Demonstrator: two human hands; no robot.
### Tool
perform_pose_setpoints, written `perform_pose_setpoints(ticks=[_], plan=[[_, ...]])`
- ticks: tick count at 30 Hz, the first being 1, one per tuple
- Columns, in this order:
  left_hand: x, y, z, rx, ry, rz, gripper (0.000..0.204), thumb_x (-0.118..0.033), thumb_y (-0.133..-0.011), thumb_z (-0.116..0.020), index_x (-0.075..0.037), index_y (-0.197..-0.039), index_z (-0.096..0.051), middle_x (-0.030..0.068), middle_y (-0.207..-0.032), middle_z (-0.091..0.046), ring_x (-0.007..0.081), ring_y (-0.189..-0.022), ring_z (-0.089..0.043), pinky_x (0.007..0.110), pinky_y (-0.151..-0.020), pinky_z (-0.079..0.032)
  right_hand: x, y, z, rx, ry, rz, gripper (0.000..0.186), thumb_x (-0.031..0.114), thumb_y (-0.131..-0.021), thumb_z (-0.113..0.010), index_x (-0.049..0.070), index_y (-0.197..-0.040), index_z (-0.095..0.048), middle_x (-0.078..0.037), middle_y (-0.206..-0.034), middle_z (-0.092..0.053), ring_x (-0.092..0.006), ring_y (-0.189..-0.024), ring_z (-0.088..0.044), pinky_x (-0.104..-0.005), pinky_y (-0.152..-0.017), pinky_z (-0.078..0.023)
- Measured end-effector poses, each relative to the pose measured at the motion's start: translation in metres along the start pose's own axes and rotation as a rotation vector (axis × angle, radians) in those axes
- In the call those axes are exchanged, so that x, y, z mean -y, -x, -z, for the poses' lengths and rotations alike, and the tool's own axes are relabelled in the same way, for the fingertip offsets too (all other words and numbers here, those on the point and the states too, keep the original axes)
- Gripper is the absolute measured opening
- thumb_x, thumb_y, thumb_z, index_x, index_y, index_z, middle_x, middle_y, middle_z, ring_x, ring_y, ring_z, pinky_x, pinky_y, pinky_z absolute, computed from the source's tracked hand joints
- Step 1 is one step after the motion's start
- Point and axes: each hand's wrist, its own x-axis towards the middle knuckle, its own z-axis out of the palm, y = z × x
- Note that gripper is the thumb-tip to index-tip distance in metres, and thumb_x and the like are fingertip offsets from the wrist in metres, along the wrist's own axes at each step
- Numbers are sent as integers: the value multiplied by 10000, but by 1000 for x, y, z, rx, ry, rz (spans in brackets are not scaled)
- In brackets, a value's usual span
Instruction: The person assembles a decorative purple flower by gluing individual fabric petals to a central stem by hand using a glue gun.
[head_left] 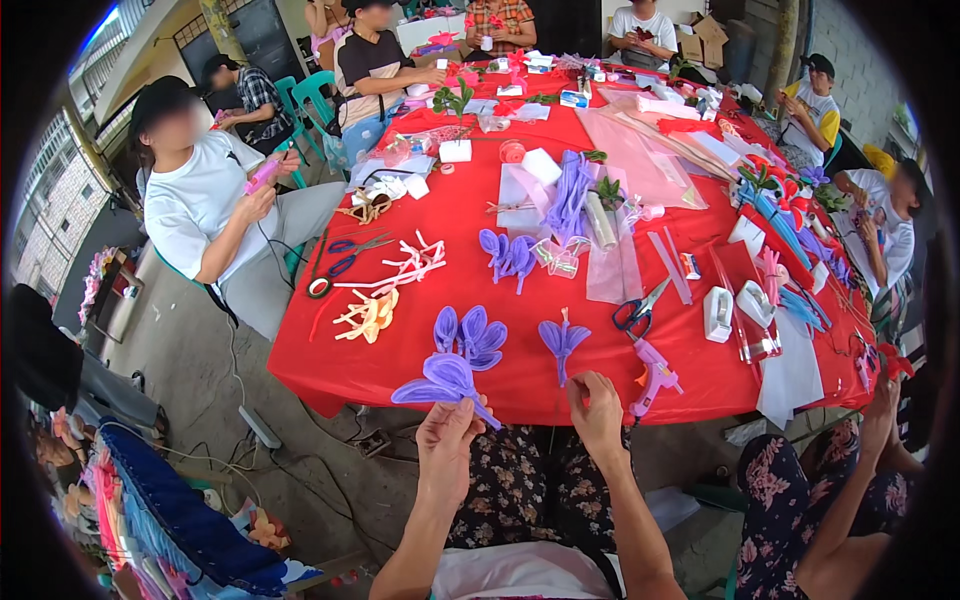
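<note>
soft, bright daylight; edges bend toward a black rim, where detail seems blurred.

Head fisheye, facing down, table [445,205] close; rim detail uncertain.

Pink glue gun [655,375] lies at the near edge of the red-covered table [460,210]. Well left of it, left hand [450,440] pinches a purple flower [445,378] by its base. Just left of it, right hand [597,410], fingertips drawn together; anything between them, can't tell. Left of the gun and slightly beyond, small purple blossom [563,340]. Just beyond the gun, scissors [634,316], blades parted. To its right and beyond, white tape dispenser [717,314]. Far left of it, cream petals [370,315].
</note>
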Motion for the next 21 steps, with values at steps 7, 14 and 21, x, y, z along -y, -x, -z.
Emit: perform_pose_setpoints(ticks=[7, 14, 21], plan=[[-2, -1, -6, -31, 9, 30, 93, -169, -822, -583, -77, -835, -588, 47, -847, -608, 120, -753, -569, 248, -674, -438, -41, -12, -5, 74, 23, -227, 128, 134, -745, -601, 22, -703, -557, -118, -655, -553, -302, -655, -543, -377, -572, -418], [-3, -4, 14, -101, -36, 2, 79, -175, -820, -586, -96, -824, -587, 28, -837, -610, 109, -750, -569, 242, -671, -436, -27, -18, -35, -21, 343, -118, 262, 286, -719, -642, 53, -701, -524, -90, -695, -569, -288, -693, -549, -415, -568, -405], [6, 2, 5, -61, -43, 14, 89, -174, -828, -575, -89, -849, -583, 28, -847, -604, 104, -771, -563, 252, -687, -434, -38, -19, -47, -135, 273, -84, 179, 181, -769, -585, 24, -754, -500, -117, -685, -560, -277, -632, -539, -381, -525, -397]])
